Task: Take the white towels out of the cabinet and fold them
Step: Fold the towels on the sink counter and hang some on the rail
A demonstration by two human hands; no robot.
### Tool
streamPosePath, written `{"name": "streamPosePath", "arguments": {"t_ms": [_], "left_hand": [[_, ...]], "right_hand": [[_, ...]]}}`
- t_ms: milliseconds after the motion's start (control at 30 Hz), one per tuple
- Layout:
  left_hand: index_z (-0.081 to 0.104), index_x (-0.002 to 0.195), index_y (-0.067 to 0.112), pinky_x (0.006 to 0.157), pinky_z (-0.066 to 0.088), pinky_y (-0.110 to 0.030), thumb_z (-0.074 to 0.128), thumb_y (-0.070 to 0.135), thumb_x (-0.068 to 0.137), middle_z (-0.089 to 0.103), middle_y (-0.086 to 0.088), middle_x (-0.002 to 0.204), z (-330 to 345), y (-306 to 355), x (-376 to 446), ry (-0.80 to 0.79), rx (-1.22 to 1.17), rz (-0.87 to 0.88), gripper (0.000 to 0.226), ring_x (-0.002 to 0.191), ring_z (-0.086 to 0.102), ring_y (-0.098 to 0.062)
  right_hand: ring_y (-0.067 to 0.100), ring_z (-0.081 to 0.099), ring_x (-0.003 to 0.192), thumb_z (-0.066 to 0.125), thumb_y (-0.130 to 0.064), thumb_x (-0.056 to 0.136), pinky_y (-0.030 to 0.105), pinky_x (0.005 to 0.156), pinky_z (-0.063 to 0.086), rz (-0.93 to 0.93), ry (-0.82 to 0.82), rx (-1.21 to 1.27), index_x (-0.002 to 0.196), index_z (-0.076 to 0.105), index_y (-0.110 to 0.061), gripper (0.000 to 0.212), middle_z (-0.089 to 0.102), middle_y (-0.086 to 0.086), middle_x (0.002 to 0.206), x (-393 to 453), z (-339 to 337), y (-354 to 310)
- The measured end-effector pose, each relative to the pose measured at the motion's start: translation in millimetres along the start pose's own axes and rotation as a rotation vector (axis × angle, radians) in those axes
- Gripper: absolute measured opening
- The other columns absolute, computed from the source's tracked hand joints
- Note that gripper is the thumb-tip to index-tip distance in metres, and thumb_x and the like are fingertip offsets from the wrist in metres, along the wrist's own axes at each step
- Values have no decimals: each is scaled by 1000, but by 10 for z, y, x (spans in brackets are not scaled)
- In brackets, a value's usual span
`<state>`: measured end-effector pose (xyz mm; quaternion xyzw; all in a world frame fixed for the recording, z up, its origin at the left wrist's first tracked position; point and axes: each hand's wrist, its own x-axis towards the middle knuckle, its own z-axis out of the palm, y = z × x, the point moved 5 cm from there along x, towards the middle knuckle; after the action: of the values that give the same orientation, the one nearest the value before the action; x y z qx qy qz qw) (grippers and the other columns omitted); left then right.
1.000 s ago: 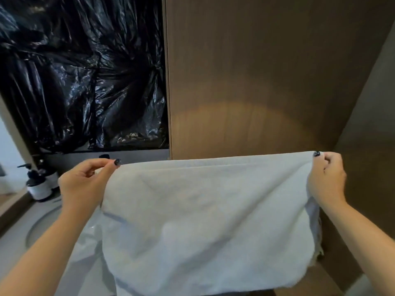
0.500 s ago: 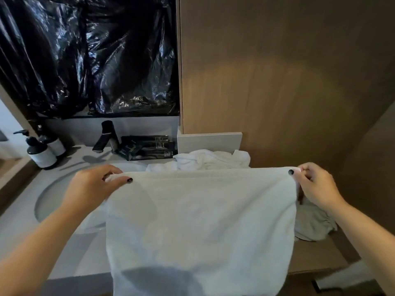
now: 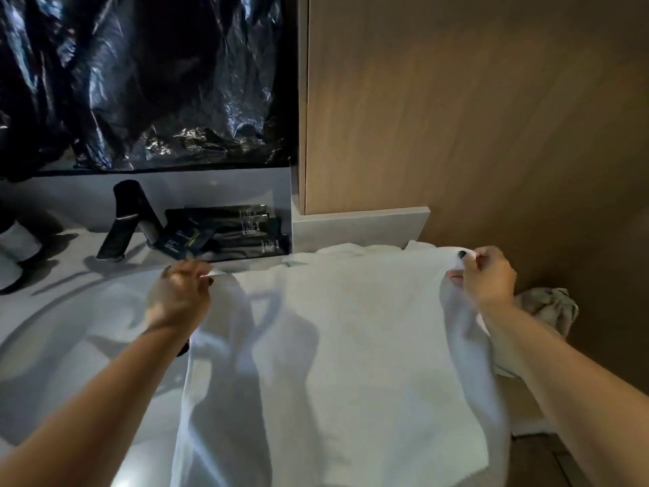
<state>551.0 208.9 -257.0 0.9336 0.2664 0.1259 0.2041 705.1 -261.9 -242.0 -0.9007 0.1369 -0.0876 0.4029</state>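
A white towel (image 3: 351,346) lies spread over the counter top, its near end draping down toward me. My left hand (image 3: 179,297) pinches its far left corner. Its far right corner is pinched by my right hand (image 3: 486,279). Both hands are low, close to the counter surface. Behind the towel's far edge a rumpled heap of more white towels (image 3: 358,248) shows against the wall. A crumpled grey cloth (image 3: 548,307) sits to the right of my right wrist.
A round sink basin (image 3: 52,332) is set in the counter at left, with a black faucet (image 3: 126,219) behind it and dark packets (image 3: 224,233) next to that. A soap bottle (image 3: 14,254) stands far left. Black plastic sheeting (image 3: 140,82) covers the wall above; wooden panels (image 3: 456,117) rise at right.
Both hands have lowered the held-up towel and carried it forward, so it now lies over the counter. The view has tilted down, showing the sink and faucet.
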Motion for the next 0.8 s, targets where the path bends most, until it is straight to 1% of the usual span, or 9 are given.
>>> {"name": "streamPosePath", "arguments": {"t_ms": [67,133,167,233,300,367,533,700,800], "left_hand": [[64,127,14,103,44,-44,67,14,89,61,-16,132,256,203,-161,-48,-2,108,38,122,54,-36],[56,136,14,110,38,-41,68,18,90,53,-12,143,523,557,-448,-104,-56,348,48,132,48,-31],[54,139,11,110,36,-42,69,17,90,50,-13,147,649,731,-588,-109,-100,459,51,136,46,-31],[43,147,3,116,28,-45,65,16,93,37,-16,155,908,997,-794,-150,-141,573,59,145,32,-34],[8,155,7,123,11,-44,36,30,104,6,-10,164,1168,1097,-867,-259,-67,562,62,152,0,-28],[-17,151,17,123,-5,-38,5,44,99,-13,-3,163,1336,1029,-853,-296,53,526,62,149,-19,-20],[-3,158,18,122,2,-40,16,49,102,0,-3,166,1385,840,-802,-275,93,569,66,153,-3,-20],[-1,158,16,123,3,-41,16,49,102,0,-4,166,1349,827,-815,-292,113,568,67,153,-4,-20],[-6,155,12,124,-1,-45,9,47,99,-8,-5,165,1306,873,-862,-313,133,518,68,152,-13,-22]], "right_hand": [[39,56,113,57,-8,94,28,91,40,-49,-31,-30,121,53,1,28,58,23,122,-184,242,-40],[33,42,130,57,-4,93,13,96,32,-235,-70,-36,137,41,2,47,36,22,146,-511,502,-185],[27,36,136,55,-7,94,12,101,29,-361,-88,-72,142,37,-2,52,26,17,155,-705,641,-277],[20,25,145,44,-16,97,27,116,24,-639,-195,-179,148,35,-9,53,22,10,161,-1096,966,-446],[23,17,150,33,-20,97,45,120,21,-869,-332,-342,150,35,-10,54,22,8,162,-1404,1307,-495],[22,12,151,28,-29,99,49,119,19,-951,-380,-494,154,28,-13,57,16,5,163,-1463,1508,-424],[23,10,152,24,-51,101,49,121,14,-913,-388,-579,157,14,-13,69,11,5,165,-1101,1510,-86],[21,-3,152,14,-57,99,48,123,3,-697,-361,-649,157,0,-13,74,1,5,166,-781,1202,343],[18,-17,150,12,-54,97,49,122,-1,-551,-377,-666,155,-10,-13,74,-13,3,164,-707,1050,421]]}}
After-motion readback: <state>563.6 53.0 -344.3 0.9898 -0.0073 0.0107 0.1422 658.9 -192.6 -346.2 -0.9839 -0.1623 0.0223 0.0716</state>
